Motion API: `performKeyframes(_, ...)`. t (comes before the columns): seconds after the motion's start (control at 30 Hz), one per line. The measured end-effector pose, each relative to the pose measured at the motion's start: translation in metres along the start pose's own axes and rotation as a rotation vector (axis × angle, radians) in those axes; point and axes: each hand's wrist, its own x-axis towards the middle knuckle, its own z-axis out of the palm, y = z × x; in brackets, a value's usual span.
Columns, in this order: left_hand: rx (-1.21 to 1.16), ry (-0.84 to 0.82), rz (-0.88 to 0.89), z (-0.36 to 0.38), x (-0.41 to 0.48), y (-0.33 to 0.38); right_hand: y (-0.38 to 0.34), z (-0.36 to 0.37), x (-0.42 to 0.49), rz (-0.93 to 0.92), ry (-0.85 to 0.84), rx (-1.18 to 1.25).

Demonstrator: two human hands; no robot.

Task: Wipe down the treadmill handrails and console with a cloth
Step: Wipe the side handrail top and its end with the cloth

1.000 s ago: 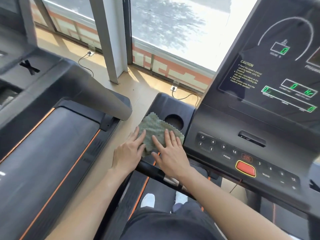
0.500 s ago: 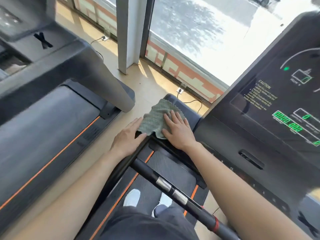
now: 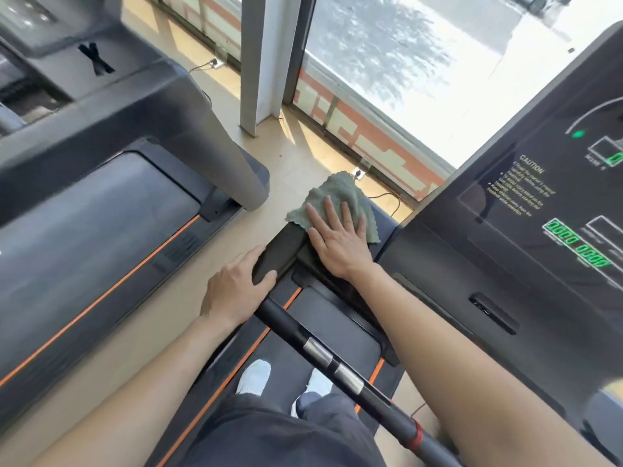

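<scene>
A grey-green cloth [image 3: 337, 193] lies spread on the black side wing of the treadmill console [image 3: 539, 230], at its far left end. My right hand [image 3: 340, 241] lies flat on the cloth's near half with its fingers spread, pressing it down. My left hand [image 3: 236, 288] is apart from the cloth and wraps the black left handrail [image 3: 279, 251], with its thumb over the top. A black crossbar [image 3: 323, 355] with silver sensor plates runs diagonally under my forearms.
A neighbouring treadmill [image 3: 101, 214] stands close on the left across a narrow strip of floor. A grey pillar [image 3: 259, 62] and a large window are ahead. A floor socket [image 3: 357, 173] with a cable sits behind the cloth. My white shoes [image 3: 253, 377] stand on the belt.
My right hand has pushed the cloth away from me, toward the far end of the side wing. My left hand has come off the cloth and gripped the handrail.
</scene>
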Motion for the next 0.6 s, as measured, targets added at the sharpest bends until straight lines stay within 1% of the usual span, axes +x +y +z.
performKeyframes(0.13, 0.000, 0.019, -0.001, -0.001, -0.001, 0.004, 0.028, -0.021, 0.015, 0.084, -0.032, 0.043)
performKeyframes(0.27, -0.009, 0.029, 0.000, -0.001, -0.001, 0.004, 0.045, -0.051, 0.020, 0.078, 0.053, 0.141)
performKeyframes(0.33, -0.010, 0.033, 0.001, -0.001, -0.001, 0.005, 0.050, -0.062, 0.017, 0.129, 0.087, 0.203)
performKeyframes(0.47, 0.002, 0.034, -0.001, -0.002, 0.000, 0.007, 0.060, -0.068, 0.013, 0.142, 0.085, 0.133)
performKeyframes(0.6, 0.015, 0.024, -0.009, -0.002, -0.001, 0.007, 0.068, -0.070, 0.015, 0.203, 0.062, 0.138)
